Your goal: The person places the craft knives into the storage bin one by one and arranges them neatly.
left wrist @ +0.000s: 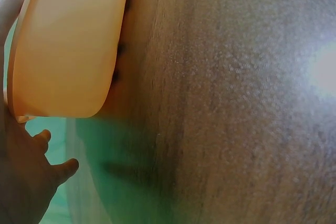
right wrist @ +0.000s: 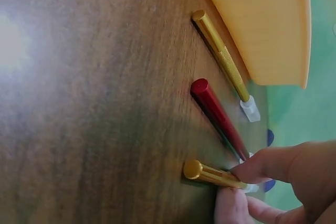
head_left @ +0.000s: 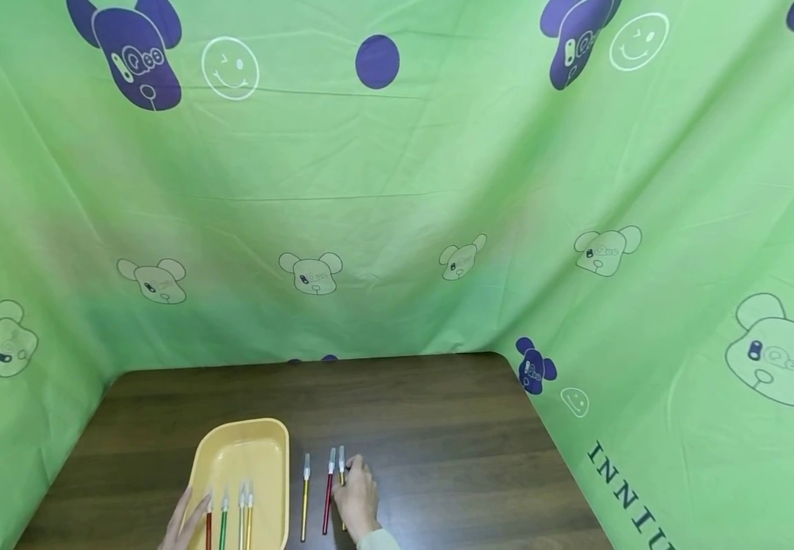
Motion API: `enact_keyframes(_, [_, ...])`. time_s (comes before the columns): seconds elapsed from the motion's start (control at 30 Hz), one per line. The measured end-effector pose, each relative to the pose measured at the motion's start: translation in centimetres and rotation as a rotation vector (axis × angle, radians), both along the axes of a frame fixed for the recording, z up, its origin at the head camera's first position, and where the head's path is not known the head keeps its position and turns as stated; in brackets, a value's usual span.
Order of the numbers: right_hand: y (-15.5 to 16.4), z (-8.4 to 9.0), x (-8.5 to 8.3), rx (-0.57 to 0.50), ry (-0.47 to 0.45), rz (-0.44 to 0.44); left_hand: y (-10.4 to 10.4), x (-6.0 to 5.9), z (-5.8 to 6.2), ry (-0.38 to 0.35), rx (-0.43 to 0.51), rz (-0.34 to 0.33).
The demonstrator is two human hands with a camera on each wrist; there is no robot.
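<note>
My right hand (head_left: pixel 358 493) pinches a gold craft knife (right wrist: pixel 207 173) near its capped end, thumb and fingers about it, at the right of the row. Just left of it lies a red craft knife (head_left: pixel 329 493) with a clear cap. Another gold craft knife (head_left: pixel 305 500) lies closer to the tray. At the yellow tray's (head_left: pixel 280 458) left rim rests my left hand (head_left: pixel 182 523), its fingers extended. In the tray are several capped knives, among them a red one (head_left: pixel 208 531), a green one (head_left: pixel 224 527) and a gold one (head_left: pixel 249 523).
The dark wooden table (head_left: pixel 438 428) carries everything. Green printed cloth (head_left: pixel 383 176) hangs behind the table and along both sides. A bright light reflection shows on the tabletop in both wrist views.
</note>
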State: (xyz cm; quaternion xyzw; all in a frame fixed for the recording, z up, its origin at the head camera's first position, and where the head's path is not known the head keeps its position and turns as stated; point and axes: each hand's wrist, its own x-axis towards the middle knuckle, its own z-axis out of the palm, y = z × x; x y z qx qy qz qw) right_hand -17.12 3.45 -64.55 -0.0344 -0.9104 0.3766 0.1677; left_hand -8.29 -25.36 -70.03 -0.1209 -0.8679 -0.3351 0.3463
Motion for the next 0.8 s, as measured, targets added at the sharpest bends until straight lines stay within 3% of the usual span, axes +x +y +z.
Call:
enact_keyframes(0.2, [-0.2, 0.7, -0.1, 0.026, 0.019, -0.026, -0.2, -0.3, -0.3, 0.081, -0.029, -0.040])
enact_keyframes(0.4, [-0.2, 0.7, -0.3, 0.043, 0.008, -0.051, -0.2, -0.2, -0.2, 0.045, -0.021, -0.026])
enact_keyframes(0.8, [0.1, 1.4, -0.4, -0.009, -0.112, -0.059, 0.0, -0.1, 0.2, 0.040, -0.022, -0.025])
